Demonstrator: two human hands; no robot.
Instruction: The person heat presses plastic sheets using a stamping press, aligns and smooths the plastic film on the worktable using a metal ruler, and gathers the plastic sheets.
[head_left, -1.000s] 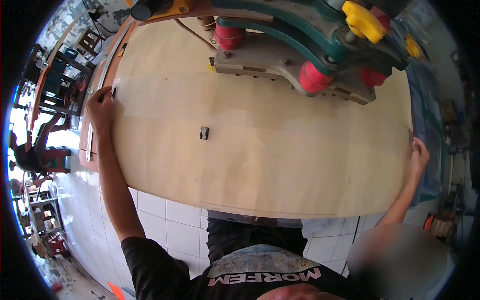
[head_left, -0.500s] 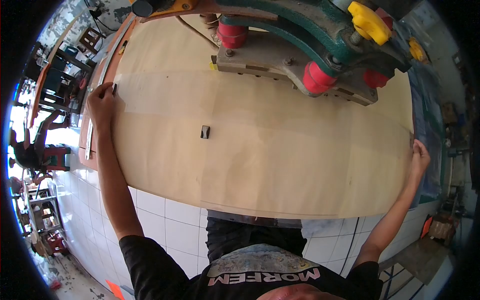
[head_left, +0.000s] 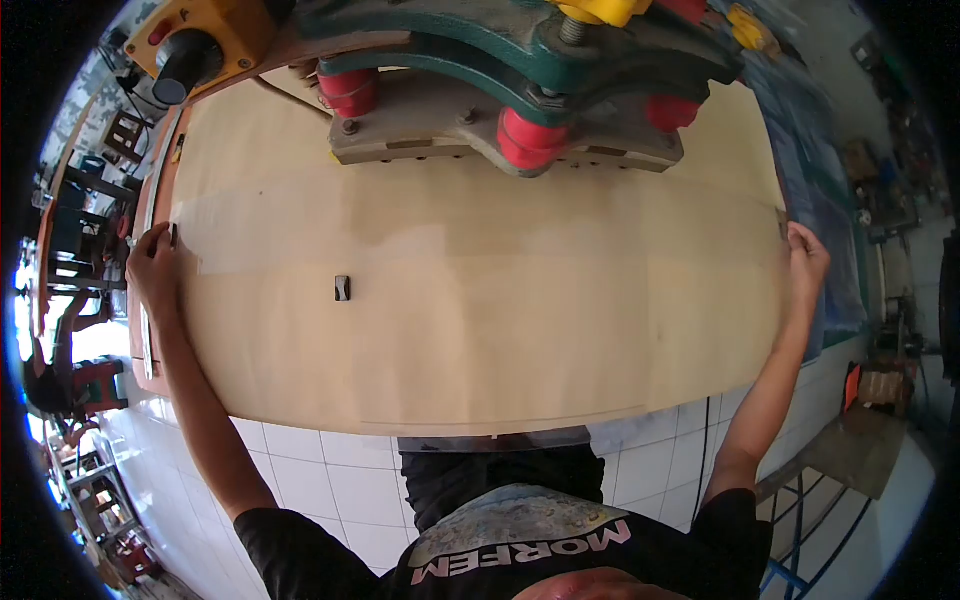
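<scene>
Fisheye bending, black corners, glaring light far left, dimmer right, glossy floor [head_left: 345,485]

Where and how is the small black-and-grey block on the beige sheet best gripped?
Probably by its two long sides, pinched from above: the block has bare beige sheet all around it and is longer than wide, its long sides running roughly toward the person. The left hand is nearer.
</scene>
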